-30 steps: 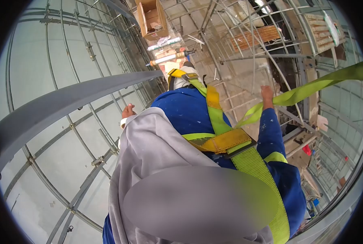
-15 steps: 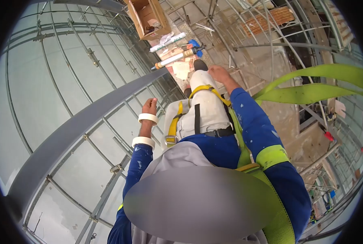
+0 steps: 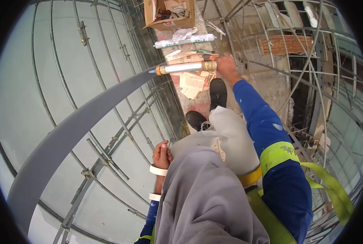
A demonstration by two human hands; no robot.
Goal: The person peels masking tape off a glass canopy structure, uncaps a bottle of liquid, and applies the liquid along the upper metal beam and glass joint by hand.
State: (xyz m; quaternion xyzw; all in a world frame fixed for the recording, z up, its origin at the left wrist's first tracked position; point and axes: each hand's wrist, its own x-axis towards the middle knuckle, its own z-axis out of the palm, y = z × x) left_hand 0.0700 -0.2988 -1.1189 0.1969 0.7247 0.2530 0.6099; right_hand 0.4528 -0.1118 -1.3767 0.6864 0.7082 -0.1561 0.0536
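Note:
At the right end of a caulking gun (image 3: 188,68), my right hand (image 3: 227,66) has its fingers wrapped round the handle end. The gun has a white tube and a nozzle pointing left, over scattered papers (image 3: 192,83) on a narrow plank. A white sealant tube (image 3: 184,41) lies just beyond it. My left hand (image 3: 162,155) hangs beside my leg with its fingers curled; whether anything is inside them is hidden. Two white tape rolls (image 3: 158,170) circle my left wrist and forearm.
An open cardboard box (image 3: 170,25) with scraps stands at the far end of the plank (image 3: 202,36). A grey rail (image 3: 79,118) curves along the left, before scaffold poles and pale panels. More scaffolding and a green strap (image 3: 330,187) are on the right.
My body has bent forward and lower. My right hand has moved from beside my shoe to the caulking gun and closed on its end. My left hand has come down beside my leg.

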